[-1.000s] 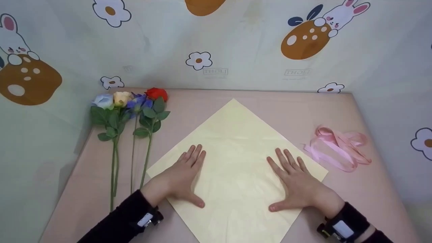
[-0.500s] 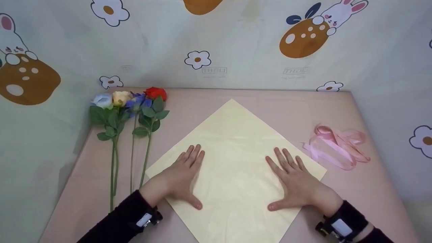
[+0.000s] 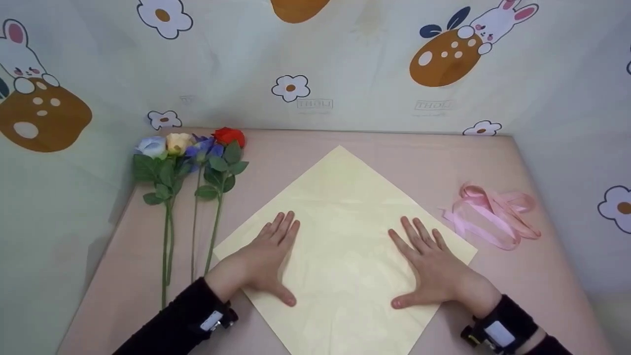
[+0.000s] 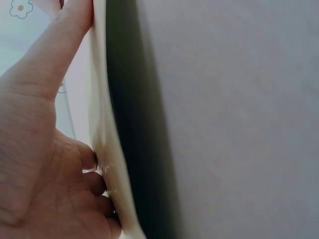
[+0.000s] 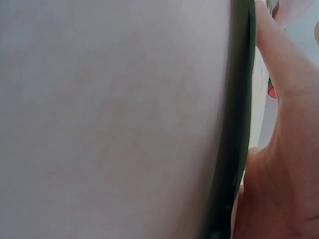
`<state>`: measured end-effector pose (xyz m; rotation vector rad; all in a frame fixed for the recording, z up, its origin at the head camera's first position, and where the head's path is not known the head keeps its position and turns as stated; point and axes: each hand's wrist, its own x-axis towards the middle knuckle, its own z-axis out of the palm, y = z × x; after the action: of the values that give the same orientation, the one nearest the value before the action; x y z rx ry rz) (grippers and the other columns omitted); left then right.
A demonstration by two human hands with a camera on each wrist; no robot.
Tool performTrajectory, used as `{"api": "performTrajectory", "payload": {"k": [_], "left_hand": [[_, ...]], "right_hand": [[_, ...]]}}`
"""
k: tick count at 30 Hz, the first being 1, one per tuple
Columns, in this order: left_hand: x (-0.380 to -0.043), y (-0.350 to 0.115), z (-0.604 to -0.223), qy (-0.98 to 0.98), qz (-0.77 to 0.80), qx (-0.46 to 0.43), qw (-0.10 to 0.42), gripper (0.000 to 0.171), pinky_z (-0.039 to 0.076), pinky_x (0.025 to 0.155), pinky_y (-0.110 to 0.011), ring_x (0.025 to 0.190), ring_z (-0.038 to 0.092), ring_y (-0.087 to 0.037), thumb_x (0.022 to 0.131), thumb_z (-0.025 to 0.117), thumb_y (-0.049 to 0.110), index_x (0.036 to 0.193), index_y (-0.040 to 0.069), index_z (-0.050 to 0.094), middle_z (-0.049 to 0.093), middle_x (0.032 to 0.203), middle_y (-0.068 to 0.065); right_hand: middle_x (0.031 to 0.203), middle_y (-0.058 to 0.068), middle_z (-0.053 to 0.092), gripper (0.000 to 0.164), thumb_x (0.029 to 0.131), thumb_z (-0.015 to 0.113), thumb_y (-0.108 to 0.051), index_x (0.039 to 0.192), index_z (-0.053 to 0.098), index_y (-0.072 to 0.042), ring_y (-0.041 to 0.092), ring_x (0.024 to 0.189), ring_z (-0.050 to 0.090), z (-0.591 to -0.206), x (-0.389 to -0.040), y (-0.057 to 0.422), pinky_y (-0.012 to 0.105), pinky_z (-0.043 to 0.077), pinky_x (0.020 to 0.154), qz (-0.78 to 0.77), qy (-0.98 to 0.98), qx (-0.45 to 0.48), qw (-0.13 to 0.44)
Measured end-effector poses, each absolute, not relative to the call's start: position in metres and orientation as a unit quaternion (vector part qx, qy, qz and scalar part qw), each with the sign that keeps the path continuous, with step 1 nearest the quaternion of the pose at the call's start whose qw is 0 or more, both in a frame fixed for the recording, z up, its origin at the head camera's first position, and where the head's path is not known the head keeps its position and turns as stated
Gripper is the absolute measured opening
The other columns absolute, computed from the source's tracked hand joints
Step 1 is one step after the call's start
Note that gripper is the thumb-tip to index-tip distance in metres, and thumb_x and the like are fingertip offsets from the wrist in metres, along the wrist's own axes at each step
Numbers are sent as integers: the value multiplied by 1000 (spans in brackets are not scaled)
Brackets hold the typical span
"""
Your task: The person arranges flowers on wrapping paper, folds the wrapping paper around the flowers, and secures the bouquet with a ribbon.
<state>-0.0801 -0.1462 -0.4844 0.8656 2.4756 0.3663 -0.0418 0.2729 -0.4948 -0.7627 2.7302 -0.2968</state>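
Observation:
A square sheet of pale yellow wrapping paper (image 3: 345, 256) lies on the table, one corner pointing to the back wall. On its left part rests my left hand (image 3: 268, 259), fingers straight and thumb spread. My right hand (image 3: 431, 271) rests on the right part with its fingers fanned out. In the left wrist view, the fingertips of the left hand (image 4: 45, 164) touch the paper edge (image 4: 112, 164), whose underside looks dark. The right wrist view shows the right hand (image 5: 294, 149) against the paper's dark green underside (image 5: 239, 124).
Left of the paper lie artificial flowers: a pale blue one (image 3: 152, 147), a cream rose (image 3: 178, 144), a purple-blue flower (image 3: 202, 147) and a red rose (image 3: 228, 136). A loose heap of pink ribbon (image 3: 493, 214) lies right of the paper on the pink table (image 3: 537, 276).

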Motion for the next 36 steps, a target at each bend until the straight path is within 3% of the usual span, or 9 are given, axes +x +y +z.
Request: {"api": "performTrajectory", "payload": {"k": [5, 8, 11, 13, 17, 21, 27, 31, 36], "left_hand": [[-81, -148, -481, 902, 149, 323, 247, 162, 4, 133, -59, 166, -15, -43, 67, 94, 76, 173, -1, -1, -16, 179, -23], [-84, -152, -478, 899, 167, 322, 245, 148, 10, 133, -59, 167, -8, -43, 76, 92, 69, 173, -3, 6, -8, 181, -24], [-90, -158, -473, 912, 175, 300, 217, 126, 24, 131, -59, 166, 13, -44, 87, 87, 63, 170, -6, 23, 13, 180, -26], [-95, -164, -469, 932, 168, 269, 178, 110, 36, 125, -60, 159, 34, -47, 93, 82, 63, 163, -10, 38, 34, 172, -29], [-109, -179, -461, 969, 147, 179, 82, 77, 51, 105, -62, 126, 59, -52, 100, 76, 54, 136, -13, 63, 63, 136, -34], [-121, -197, -457, 984, 153, 84, 29, 53, 53, 90, -63, 104, 63, -54, 103, 73, 35, 111, -18, 66, 65, 107, -37], [-128, -213, -455, 988, 135, 11, 68, 51, 56, 86, -66, 98, 67, -57, 105, 66, 26, 107, -25, 61, 64, 102, -41], [-131, -221, -457, 986, 142, 6, 82, 30, 59, 81, -65, 91, 70, -54, 102, 62, 10, 96, -19, 67, 68, 96, -38], [-135, -228, -458, 984, 152, 1, 93, 16, 60, 70, -56, 75, 66, -39, 94, 59, -4, 84, -12, 68, 68, 80, -26]], "right_hand": [[181, 27, 0, 146, 71, 65, -101, 176, 17, -12, 53, 165, 4, -494, -42, 272, 78, 13, 125, -99, 949, -266, 140], [180, 27, 1, 145, 71, 65, -101, 176, 18, -12, 54, 164, 5, -494, -42, 272, 78, 14, 125, -98, 949, -268, 136], [180, 27, 1, 145, 71, 64, -101, 176, 19, -12, 54, 164, 5, -494, -42, 271, 78, 15, 125, -97, 949, -269, 134], [180, 27, 1, 145, 72, 64, -101, 176, 18, -12, 54, 165, 5, -493, -42, 271, 77, 14, 125, -96, 949, -270, 135], [181, 26, -1, 145, 71, 64, -101, 176, 17, -12, 53, 165, 4, -491, -42, 271, 77, 13, 126, -98, 948, -267, 144], [181, 26, -2, 146, 71, 65, -101, 176, 15, -12, 53, 165, 2, -491, -42, 272, 77, 12, 126, -100, 947, -267, 148], [180, 28, -2, 146, 72, 63, -102, 176, 16, -11, 54, 164, 2, -493, -43, 273, 77, 13, 125, -91, 947, -274, 140], [180, 29, -1, 145, 72, 62, -102, 176, 17, -10, 54, 164, 4, -495, -45, 273, 77, 14, 125, -85, 947, -282, 132], [180, 28, -1, 145, 72, 62, -102, 176, 17, -11, 54, 164, 3, -494, -47, 272, 77, 14, 126, -78, 946, -284, 134]]}}
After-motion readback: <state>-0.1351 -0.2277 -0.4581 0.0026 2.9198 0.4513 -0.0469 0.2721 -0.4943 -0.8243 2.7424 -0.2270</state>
